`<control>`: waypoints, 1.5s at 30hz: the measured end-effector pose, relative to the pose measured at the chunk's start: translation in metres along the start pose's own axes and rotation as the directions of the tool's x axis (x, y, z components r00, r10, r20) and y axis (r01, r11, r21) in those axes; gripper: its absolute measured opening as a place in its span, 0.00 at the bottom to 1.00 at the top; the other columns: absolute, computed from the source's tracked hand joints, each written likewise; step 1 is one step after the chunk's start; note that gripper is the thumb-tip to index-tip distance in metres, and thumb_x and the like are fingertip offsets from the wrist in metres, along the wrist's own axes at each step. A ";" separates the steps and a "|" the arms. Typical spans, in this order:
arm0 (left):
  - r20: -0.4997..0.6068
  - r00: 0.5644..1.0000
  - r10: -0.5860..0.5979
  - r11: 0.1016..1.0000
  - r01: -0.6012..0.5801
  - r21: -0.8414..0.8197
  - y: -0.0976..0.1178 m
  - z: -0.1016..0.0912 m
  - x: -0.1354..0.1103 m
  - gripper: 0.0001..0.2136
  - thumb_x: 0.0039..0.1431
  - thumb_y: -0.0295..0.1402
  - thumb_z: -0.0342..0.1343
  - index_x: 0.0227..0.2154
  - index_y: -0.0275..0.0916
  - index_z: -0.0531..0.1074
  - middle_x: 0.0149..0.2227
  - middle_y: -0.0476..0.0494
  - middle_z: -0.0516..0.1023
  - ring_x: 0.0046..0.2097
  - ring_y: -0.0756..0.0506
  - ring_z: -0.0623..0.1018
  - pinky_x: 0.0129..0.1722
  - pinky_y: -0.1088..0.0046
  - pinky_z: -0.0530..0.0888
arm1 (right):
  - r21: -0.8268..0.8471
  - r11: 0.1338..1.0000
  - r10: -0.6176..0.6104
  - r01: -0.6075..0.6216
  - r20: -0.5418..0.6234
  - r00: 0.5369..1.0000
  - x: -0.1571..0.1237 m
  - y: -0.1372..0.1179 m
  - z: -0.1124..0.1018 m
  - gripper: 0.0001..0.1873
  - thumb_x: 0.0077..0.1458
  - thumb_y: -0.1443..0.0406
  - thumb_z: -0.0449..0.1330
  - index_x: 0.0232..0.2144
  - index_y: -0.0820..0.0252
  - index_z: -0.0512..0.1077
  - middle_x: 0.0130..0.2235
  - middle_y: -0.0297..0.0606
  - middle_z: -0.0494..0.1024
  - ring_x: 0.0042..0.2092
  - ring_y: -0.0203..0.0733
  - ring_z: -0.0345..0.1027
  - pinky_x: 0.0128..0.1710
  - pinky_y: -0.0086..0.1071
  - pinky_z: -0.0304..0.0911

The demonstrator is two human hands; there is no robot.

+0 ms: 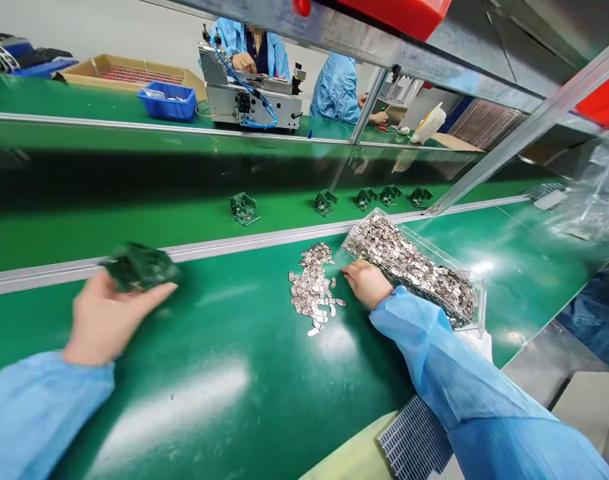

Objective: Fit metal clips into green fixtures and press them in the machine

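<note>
My left hand (104,310) grips a dark green bundle (142,267), perhaps small circuit boards, blurred by motion, above the green table near the metal rail. My right hand (367,283) is at the right side of a loose pile of small flat silvery metal pieces (312,287). Its fingers are pinched together just above the tabletop, and whatever they hold is too small to see. Right beside that hand, a clear plastic tray (480,303) holds a great heap of the same metal pieces (409,257).
Beyond the metal rail (209,248), several green bundles (243,208) lie on a green belt (184,230). A grey gridded block (414,440) is at the near edge. Farther back are a machine (254,100), a blue bin (168,101) and two co-workers in blue sleeves. A slanted metal post (514,133) crosses at right.
</note>
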State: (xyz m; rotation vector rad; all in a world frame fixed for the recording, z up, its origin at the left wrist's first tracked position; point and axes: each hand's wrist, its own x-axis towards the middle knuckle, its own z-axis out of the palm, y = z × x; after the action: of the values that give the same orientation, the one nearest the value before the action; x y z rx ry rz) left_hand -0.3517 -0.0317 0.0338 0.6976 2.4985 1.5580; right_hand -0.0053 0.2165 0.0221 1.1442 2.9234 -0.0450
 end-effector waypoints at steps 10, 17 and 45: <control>0.684 0.723 0.096 0.771 0.381 -0.511 0.048 0.070 -0.191 0.26 0.39 0.31 0.71 0.41 0.39 0.66 0.40 0.44 0.80 0.41 0.43 0.82 0.40 0.69 0.81 | -0.016 0.991 0.136 -0.136 0.036 0.990 -0.032 0.002 -0.005 0.09 0.56 0.70 0.61 0.41 0.65 0.76 0.39 0.44 0.78 0.38 0.43 0.74 0.39 0.29 0.66; 0.747 0.663 0.052 0.669 0.532 -0.519 0.055 0.087 -0.230 0.27 0.42 0.31 0.71 0.44 0.40 0.64 0.49 0.41 0.76 0.43 0.45 0.81 0.43 0.70 0.79 | -0.048 0.998 0.026 -0.028 -0.026 0.999 -0.048 0.000 0.002 0.12 0.61 0.73 0.53 0.40 0.67 0.77 0.42 0.50 0.76 0.47 0.50 0.69 0.51 0.35 0.62; 0.707 0.595 0.382 0.694 0.321 -0.645 0.048 0.085 -0.228 0.23 0.50 0.30 0.67 0.48 0.44 0.65 0.39 0.46 0.75 0.38 0.49 0.79 0.39 0.75 0.78 | 0.989 0.149 0.577 -0.007 -0.081 0.812 -0.172 -0.128 -0.001 0.09 0.47 0.61 0.66 0.31 0.57 0.72 0.28 0.35 0.76 0.30 0.40 0.68 0.30 0.33 0.62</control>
State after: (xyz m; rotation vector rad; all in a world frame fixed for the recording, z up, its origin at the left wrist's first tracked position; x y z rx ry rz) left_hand -0.1056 -0.0448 0.0043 0.9903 1.0423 1.5312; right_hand 0.0339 0.0063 0.0289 2.0477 2.6536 -2.2643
